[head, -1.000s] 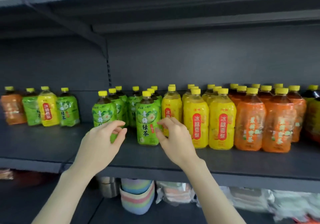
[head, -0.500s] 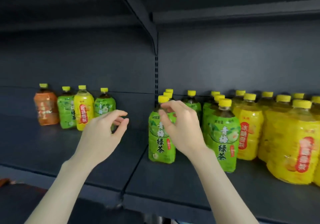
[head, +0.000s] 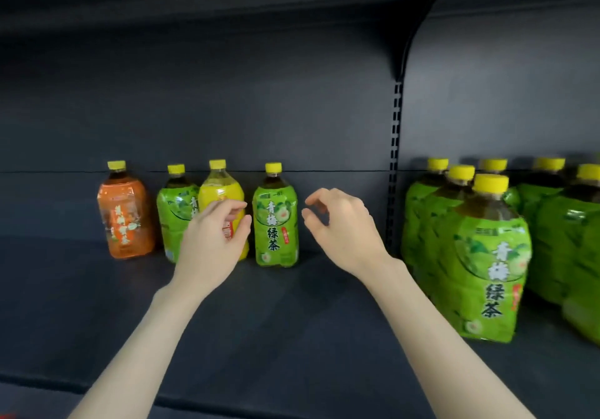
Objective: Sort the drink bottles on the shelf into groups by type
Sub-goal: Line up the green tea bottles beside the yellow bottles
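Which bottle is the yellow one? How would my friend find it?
Look at the small row of four bottles at the back of the dark shelf, left of the big green crowd. The yellow bottle is third from the left, behind the left hand. It stands between two green ones, the only yellow body there.

Head view, close, facing dark shelf [head: 259,337], level

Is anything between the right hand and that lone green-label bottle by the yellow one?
Nothing visible. The right hand, open, hovers just right of the lone green-label tea bottle with only bare gap between them. The left hand sits in front of the yellow-label bottle on its other side.
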Demonstrator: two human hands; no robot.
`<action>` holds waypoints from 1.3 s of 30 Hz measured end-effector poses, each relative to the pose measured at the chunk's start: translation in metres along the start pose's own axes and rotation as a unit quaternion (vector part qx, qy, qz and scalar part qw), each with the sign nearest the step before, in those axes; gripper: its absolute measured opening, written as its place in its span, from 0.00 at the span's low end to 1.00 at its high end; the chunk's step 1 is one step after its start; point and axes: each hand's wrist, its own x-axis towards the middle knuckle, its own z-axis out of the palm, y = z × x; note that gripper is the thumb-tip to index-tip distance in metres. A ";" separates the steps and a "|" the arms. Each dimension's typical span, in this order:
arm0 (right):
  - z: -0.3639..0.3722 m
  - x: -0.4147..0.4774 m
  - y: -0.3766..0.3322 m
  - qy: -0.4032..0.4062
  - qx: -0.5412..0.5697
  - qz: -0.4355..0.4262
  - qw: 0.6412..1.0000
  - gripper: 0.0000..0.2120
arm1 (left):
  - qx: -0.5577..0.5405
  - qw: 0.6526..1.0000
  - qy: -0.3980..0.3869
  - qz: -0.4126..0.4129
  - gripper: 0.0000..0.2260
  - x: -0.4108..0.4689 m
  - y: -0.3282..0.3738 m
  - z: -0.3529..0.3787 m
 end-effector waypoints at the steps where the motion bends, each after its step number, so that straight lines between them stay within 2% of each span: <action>1: 0.012 0.006 -0.004 -0.010 -0.014 0.012 1.000 0.12 | -0.006 1.000 0.000 -0.006 0.10 0.006 -0.017 0.004; 6: 0.063 0.041 -0.015 -0.012 -0.042 0.073 0.996 0.13 | -0.009 0.999 -0.017 -0.032 0.16 0.037 -0.078 0.031; 9: 0.088 0.061 -0.014 -0.001 -0.043 0.097 0.994 0.16 | 0.012 1.000 0.010 -0.010 0.20 0.050 -0.103 0.040; 12: 0.111 0.078 -0.009 0.017 -0.039 0.116 0.992 0.24 | 0.036 0.998 0.048 -0.008 0.25 0.067 -0.123 0.046; 16: 0.134 0.095 -0.001 0.033 -0.009 0.147 0.989 0.35 | 0.024 0.999 0.022 -0.035 0.31 0.080 -0.140 0.057; 20: 0.151 0.101 0.006 0.024 0.082 0.185 0.979 0.39 | 0.050 0.999 0.018 -0.006 0.31 0.083 -0.153 0.064; 26: 0.161 0.101 0.006 0.044 0.083 0.176 0.980 0.40 | 0.005 1.000 -0.014 0.010 0.32 0.080 -0.157 0.061; 28: 0.162 0.099 0.003 0.052 0.080 0.183 0.979 0.43 | 0.002 0.999 0.014 0.034 0.29 0.077 -0.159 0.055; 30: 0.162 0.098 0.003 0.060 0.079 0.200 0.975 0.48 | 0.047 0.994 0.083 0.050 0.25 0.075 -0.166 0.051; 33: 0.161 0.098 0.001 0.063 0.074 0.221 0.971 0.49 | 0.048 0.988 0.137 -0.056 0.33 0.075 -0.183 0.047; 36: 0.161 0.094 -0.004 0.066 0.086 0.231 0.967 0.46 | -0.030 0.984 0.094 -0.148 0.42 0.071 -0.199 0.048; 39: 0.161 0.087 -0.011 0.074 0.126 0.246 0.958 0.41 | -0.057 0.983 0.051 -0.169 0.40 0.070 -0.208 0.042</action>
